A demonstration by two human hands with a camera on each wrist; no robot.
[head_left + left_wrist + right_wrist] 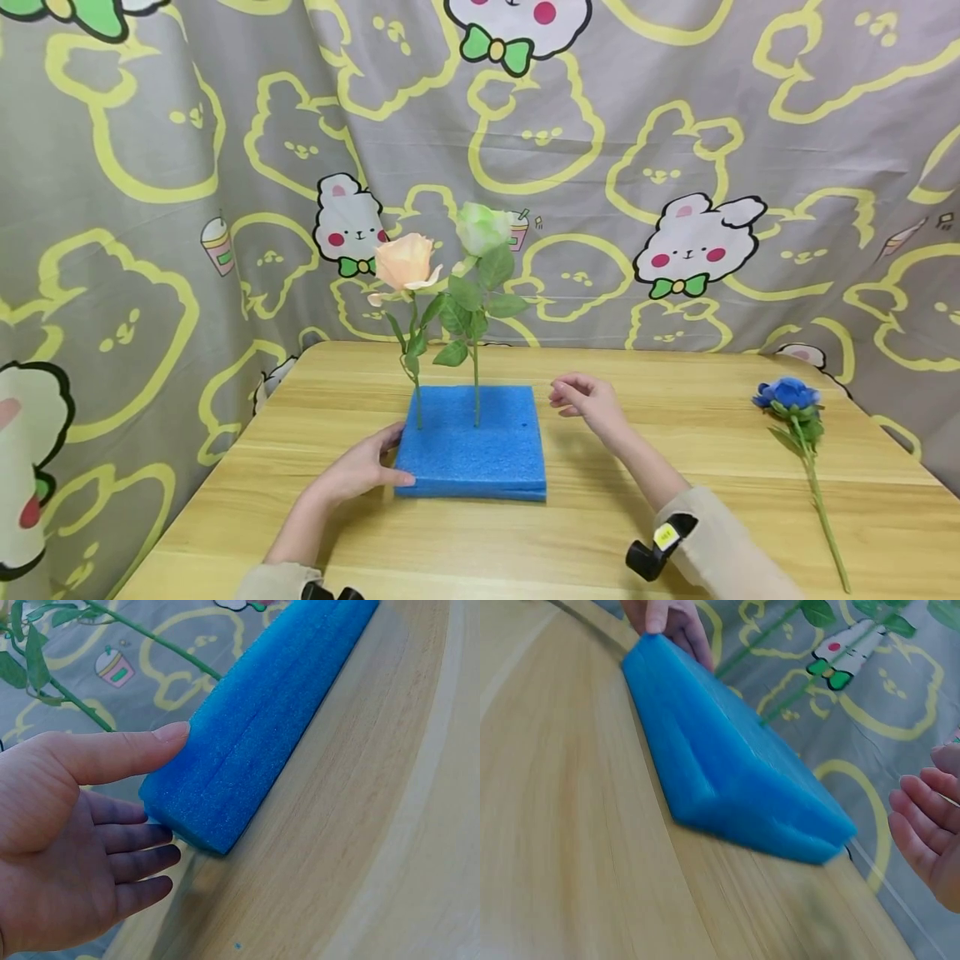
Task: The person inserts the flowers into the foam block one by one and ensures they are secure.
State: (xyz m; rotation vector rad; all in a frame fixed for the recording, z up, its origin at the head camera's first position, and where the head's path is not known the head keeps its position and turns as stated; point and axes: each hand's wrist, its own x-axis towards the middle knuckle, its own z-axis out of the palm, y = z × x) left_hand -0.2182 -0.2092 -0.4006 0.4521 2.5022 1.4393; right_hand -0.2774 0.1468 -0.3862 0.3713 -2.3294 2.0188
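Note:
A blue foam block (pixel 468 454) lies on the wooden table. Two artificial roses stand upright in it: a peach rose (pixel 406 262) on the left and a pale green rose (pixel 482 229) with broad leaves on the right. My left hand (pixel 367 463) rests against the block's left side, with the thumb (pixel 174 733) on the edge near the front corner and the other fingers extended beside it. Just beyond the block's right side, my right hand (pixel 591 403) hovers with loosely bent fingers and holds nothing. A small dark hole (pixel 524 425) shows in the foam near that side.
A blue artificial flower (pixel 787 396) with a long green stem lies at the table's right, its bloom toward the back. Behind the table (pixel 675 392) hangs a grey curtain (pixel 570 108) with cartoon bears and rabbits.

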